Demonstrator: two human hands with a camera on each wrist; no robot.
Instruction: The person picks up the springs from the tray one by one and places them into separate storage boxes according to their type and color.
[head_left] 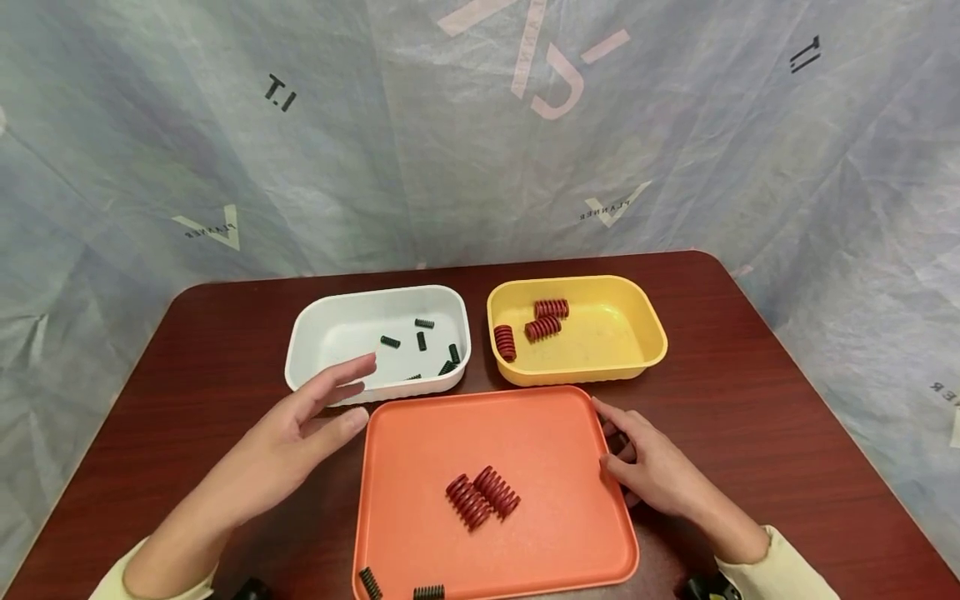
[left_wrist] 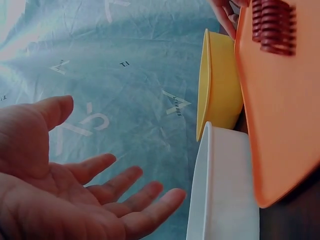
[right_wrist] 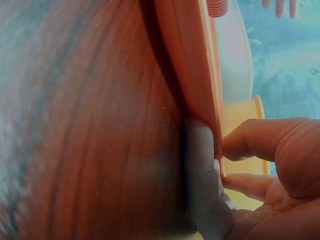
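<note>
An orange tray [head_left: 555, 442] bears two red springs [head_left: 483, 497] near its middle and two small dark springs [head_left: 429, 592] at its front left edge. My right hand [head_left: 660, 467] pinches the tray's right rim, thumb above and fingers beneath, as the right wrist view also shows. My left hand [head_left: 277, 442] is in the air left of the tray and in front of the white bin [head_left: 330, 333]. Its fingers are spread and hold nothing; the left wrist view shows the bare palm [left_wrist: 55, 200].
Several small dark springs [head_left: 421, 341] lie in the white bin. Right of it, a yellow bin [head_left: 600, 333] holds three red springs [head_left: 543, 327]. Both stand behind the tray on a dark red wooden table [head_left: 750, 417]. A grey printed sheet [head_left: 420, 167] hangs behind the table.
</note>
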